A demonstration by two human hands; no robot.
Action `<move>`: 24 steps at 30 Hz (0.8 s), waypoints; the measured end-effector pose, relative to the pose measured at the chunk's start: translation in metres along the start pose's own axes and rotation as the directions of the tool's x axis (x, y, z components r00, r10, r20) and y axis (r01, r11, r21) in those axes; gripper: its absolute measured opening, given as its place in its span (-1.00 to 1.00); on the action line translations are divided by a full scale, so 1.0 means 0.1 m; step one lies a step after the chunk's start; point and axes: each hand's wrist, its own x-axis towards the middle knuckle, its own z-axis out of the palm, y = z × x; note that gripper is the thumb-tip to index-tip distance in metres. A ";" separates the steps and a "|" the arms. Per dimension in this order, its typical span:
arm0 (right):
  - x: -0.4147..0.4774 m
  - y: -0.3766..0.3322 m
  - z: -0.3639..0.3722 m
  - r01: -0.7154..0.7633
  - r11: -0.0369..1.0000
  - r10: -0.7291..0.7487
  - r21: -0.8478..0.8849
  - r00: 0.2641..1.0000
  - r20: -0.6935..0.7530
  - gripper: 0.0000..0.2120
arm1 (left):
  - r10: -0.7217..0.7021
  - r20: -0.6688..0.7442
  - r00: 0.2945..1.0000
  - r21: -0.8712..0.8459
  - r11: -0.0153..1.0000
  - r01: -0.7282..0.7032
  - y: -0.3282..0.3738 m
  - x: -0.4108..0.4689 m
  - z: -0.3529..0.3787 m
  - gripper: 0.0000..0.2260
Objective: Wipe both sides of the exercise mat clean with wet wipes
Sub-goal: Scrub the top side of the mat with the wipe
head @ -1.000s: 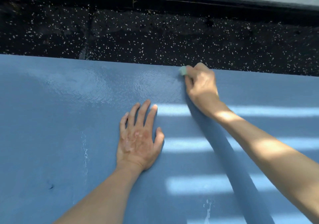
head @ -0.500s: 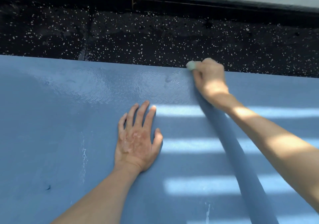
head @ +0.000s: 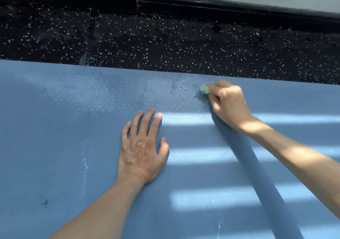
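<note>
The right hand [head: 227, 102] is curled shut around a small balled-up wet wipe [head: 204, 89], of which only a pale green nub shows past the fingertips, pressed to the blue exercise mat [head: 55, 146] just inside its far edge. The left hand [head: 142, 146] lies flat, fingers spread, palm down on the mat nearer the body, evidently bracing it. A glossy damp patch spreads leftward from the wipe along the far strip, while the mat closer in looks matte, with pale streaks left of the left hand and another near the bottom edge, and a small dark mark at the lower left. The main risk, as I judge it, is that the wipe is wadded so tight it touches only a narrow track, so passes could leave unwiped gaps or merely smear grime. Working this close to the edge, a stroke could run off onto the dark speckled floor [head: 165, 45] and carry grit back. If the bracing hand lifts, the mat could slide or buckle, and the underside has yet to be reached.
</note>
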 end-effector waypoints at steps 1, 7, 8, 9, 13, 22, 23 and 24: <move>0.08 0.08 -0.05 -0.058 0.998 0.058 -0.007 0.998 -0.015 -0.74 | 0.000 -0.002 1.000 0.004 1.000 0.000 0.00 0.00 0.00 -0.47; -0.18 -0.04 -0.05 -0.047 0.997 0.049 -0.058 0.998 0.029 -0.76 | 0.001 -0.005 1.000 0.007 1.000 -0.001 0.00 0.00 0.01 -0.47; -0.28 -0.08 -0.05 -0.005 0.999 0.009 -0.037 0.995 0.102 -0.75 | 0.002 -0.007 1.000 0.007 1.000 -0.002 0.00 0.00 0.01 -0.47; -0.25 -0.07 -0.08 0.011 0.999 -0.006 -0.038 0.992 0.125 -0.76 | 0.003 -0.012 1.000 0.008 1.000 -0.003 0.00 0.01 0.01 -0.47; 0.07 0.21 -0.13 -0.191 0.981 0.192 0.014 0.974 -0.122 -0.80 | 0.008 -0.010 1.000 -0.007 1.000 -0.008 0.00 0.00 0.01 -0.47; 0.01 0.19 -0.13 -0.208 0.978 0.206 -0.008 0.973 -0.107 -0.74 | 0.002 -0.003 1.000 0.002 1.000 -0.002 0.00 0.00 0.01 -0.47; 0.02 0.20 -0.10 -0.218 0.976 0.216 -0.007 0.968 -0.126 -0.76 | 0.003 -0.007 1.000 -0.001 1.000 -0.003 0.00 0.00 0.01 -0.47; -0.09 0.15 -0.08 -0.208 0.978 0.203 -0.032 0.973 -0.108 -0.77 | 0.004 -0.011 1.000 -0.002 1.000 -0.004 0.00 0.00 0.01 -0.47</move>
